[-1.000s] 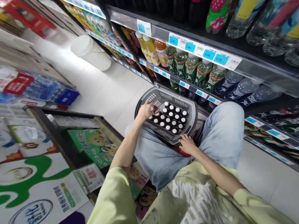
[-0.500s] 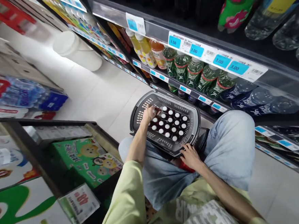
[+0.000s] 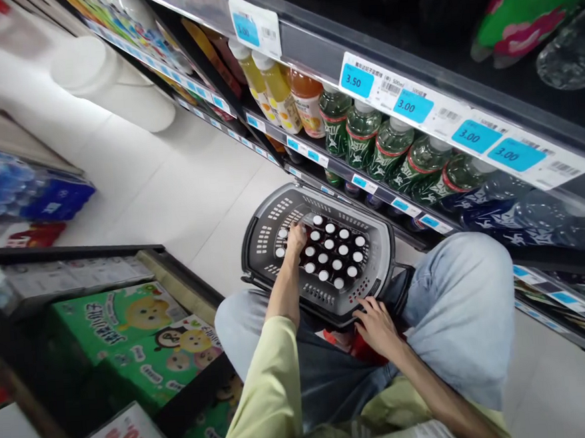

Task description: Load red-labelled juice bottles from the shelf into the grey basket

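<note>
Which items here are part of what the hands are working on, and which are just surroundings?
In use:
left hand on the white-capped bottles
right hand on the rim of the grey basket

Surroundings:
green bottles on the shelf
price tags
white bucket
green cartons

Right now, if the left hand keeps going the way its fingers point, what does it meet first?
The left hand already sits on the white-capped bottles in the grey basket; going further, probably the next caps, though depth is unclear.
</note>
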A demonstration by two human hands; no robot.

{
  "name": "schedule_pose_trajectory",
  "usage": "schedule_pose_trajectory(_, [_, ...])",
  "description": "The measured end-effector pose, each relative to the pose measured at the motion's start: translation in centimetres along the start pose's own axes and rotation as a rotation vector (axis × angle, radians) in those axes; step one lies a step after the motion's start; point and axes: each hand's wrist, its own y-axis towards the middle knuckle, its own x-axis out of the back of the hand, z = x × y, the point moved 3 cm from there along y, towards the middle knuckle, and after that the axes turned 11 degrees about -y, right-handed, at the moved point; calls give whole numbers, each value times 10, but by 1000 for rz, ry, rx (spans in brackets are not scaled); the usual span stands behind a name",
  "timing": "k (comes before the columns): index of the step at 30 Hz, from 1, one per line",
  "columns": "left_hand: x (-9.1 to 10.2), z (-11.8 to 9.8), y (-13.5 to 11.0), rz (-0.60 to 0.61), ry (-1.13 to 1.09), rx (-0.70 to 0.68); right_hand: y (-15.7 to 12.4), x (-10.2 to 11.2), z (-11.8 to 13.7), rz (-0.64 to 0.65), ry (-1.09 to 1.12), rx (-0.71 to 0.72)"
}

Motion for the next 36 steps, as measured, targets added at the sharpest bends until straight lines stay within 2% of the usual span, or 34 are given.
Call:
schedule_pose_trajectory(7, [-24, 10, 14, -32, -33, 114, 1, -6, -3, -18, 16, -2])
schedule_pose_trajectory(10, [-28, 11, 17, -28, -37, 136, 1, -6, -3, -17, 13, 5])
schedule_pose_trajectory(16, [-20, 13, 13, -9, 0, 145, 2, -3, -3, -9, -1, 5])
schedule_pose_trajectory(20, [-8, 6, -8, -3, 49, 122, 3, -2, -2, -10, -26, 19])
schedule_pose_trajectory(23, [-3, -9, -36, 31, 83, 92, 3, 0, 0, 6, -38, 29])
schedule_pose_trajectory(26, [-9, -38, -75, 93, 105, 22, 3, 2, 0, 17, -62, 43])
schedule_pose_trajectory(28, [-22, -65, -108, 153, 99, -52, 4, 3, -1, 19, -85, 60])
schedule_pose_trajectory(32, [-64, -121, -188, 312, 26, -197, 4, 2, 1, 44, -159, 87])
schedule_pose_trajectory(34, [-83, -139, -227, 355, -34, -240, 3, 3, 2, 96, -213, 68])
schedule_pose_trajectory(36, [-94, -146, -254, 323, -102, -245, 1, 5, 3, 139, -252, 76])
